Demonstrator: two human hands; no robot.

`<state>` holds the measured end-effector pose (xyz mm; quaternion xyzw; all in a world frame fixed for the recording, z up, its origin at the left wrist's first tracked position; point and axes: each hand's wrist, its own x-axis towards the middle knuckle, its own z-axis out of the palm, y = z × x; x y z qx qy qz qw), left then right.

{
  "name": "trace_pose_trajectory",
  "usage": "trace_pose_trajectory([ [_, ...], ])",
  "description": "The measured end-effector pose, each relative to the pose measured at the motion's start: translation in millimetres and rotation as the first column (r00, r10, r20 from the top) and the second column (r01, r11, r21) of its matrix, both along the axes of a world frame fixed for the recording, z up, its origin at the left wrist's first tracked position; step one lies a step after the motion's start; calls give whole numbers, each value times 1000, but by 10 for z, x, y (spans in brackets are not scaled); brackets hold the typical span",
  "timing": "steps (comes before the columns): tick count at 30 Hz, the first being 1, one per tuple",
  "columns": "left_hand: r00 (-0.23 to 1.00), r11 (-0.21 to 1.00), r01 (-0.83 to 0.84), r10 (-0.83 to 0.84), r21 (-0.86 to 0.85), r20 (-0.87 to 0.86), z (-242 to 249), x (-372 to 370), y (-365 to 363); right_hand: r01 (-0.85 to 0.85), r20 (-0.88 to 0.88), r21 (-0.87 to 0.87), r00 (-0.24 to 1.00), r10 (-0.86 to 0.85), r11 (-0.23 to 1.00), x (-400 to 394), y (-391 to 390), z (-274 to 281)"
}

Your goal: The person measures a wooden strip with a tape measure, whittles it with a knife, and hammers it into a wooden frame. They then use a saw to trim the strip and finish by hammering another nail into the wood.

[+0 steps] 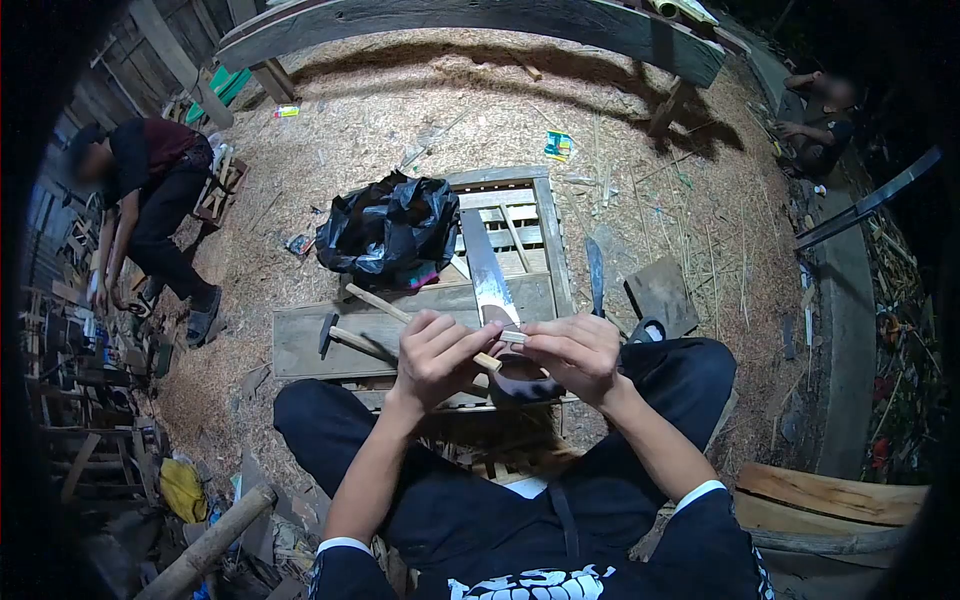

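My left hand (437,355) is closed round a thin wooden stick (376,301), which slants from upper left to lower right. Its fingertips also meet a small pale piece (513,337), pinched by my right hand (575,352). Beneath the hands lies a handsaw (486,262), its blade pointing away from me and its handle partly hidden. A hammer (329,335) rests on the wooden board (300,350) to the left. Behind it sits a black plastic bag (385,225) on the slatted wooden frame (548,215).
A knife (596,275) and a flat slab (662,296) lie to the right. One person (150,200) bends over at the left; another (822,125) sits at the upper right. A wooden beam (470,22) spans the back. Shavings cover the ground.
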<state>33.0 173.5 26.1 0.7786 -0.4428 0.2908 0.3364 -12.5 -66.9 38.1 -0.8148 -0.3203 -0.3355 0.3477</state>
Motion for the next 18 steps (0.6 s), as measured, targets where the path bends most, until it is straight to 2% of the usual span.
trace_pose_trajectory([
  [6,999,1000,7,-7,9,-38,-24,18,-4,10,1,35,1000,-10,999,20,45,-14],
  [8,999,1000,5,-5,11,-33,-47,33,-3,73,-17,33,997,-72,997,17,59,-25],
  [18,996,999,16,-12,50,-86,-36,24,18,75,-99,23,992,-72,997,13,86,-47],
])
